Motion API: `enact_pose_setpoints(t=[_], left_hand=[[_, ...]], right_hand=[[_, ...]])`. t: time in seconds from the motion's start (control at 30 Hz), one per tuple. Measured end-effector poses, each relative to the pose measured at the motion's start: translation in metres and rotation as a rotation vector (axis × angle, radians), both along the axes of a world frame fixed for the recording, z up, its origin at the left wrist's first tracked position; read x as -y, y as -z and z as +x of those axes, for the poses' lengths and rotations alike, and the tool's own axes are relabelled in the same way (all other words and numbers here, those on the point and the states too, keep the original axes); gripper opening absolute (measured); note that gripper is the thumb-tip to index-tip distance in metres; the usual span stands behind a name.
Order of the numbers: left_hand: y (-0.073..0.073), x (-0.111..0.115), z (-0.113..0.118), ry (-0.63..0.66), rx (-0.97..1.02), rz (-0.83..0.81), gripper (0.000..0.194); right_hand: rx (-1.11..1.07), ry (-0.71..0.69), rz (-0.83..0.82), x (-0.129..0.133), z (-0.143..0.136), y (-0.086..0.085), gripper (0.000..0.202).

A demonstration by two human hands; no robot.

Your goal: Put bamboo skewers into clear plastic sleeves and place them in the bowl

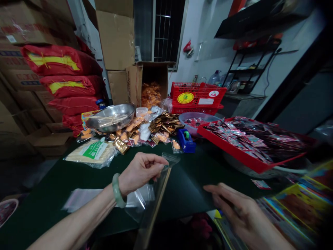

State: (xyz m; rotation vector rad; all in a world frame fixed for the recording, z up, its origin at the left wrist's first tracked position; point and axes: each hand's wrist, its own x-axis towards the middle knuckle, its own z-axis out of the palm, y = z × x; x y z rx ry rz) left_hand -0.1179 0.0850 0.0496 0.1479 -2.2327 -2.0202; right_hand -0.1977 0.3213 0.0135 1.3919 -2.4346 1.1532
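Note:
My left hand (145,170), with a green bangle on its wrist, pinches the top of a clear zip-lock bag (156,194). Thin wooden sticks (161,191) show inside the bag, which hangs down past the table's front edge. My right hand (231,205) is off to the right, a little blurred, its fingers stretched out and nothing seen in them. It is nearest to some colourful printed packaging (296,205). Under my left forearm lie flat clear bags (83,198) on the dark green table (192,180).
Behind my hands are a packet of sticks (95,151), a metal bowl (111,116), a heap of gold sachets (166,123) and a blue tape dispenser (186,140). A red tray (231,149) of sachets stands right, red baskets (197,95) at the back, stacked red sacks (70,81) left.

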Motion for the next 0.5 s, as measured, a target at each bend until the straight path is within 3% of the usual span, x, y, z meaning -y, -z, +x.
enact_pose_setpoints(t=[0.17, 0.3, 0.5], left_hand=[[0.002, -0.024, -0.003, 0.076, -0.006, -0.127, 0.025], [-0.003, -0.033, 0.003, 0.16, -0.188, -0.421, 0.019], [-0.008, -0.036, 0.006, 0.191, -0.25, -0.864, 0.017]], right_hand=[[-0.52, 0.059, -0.27, 0.041, 0.027, -0.018, 0.02], [-0.592, 0.104, -0.314, 0.068, 0.028, -0.019, 0.013], [-0.588, 0.137, -0.226, 0.065, 0.031, -0.006, 0.018]])
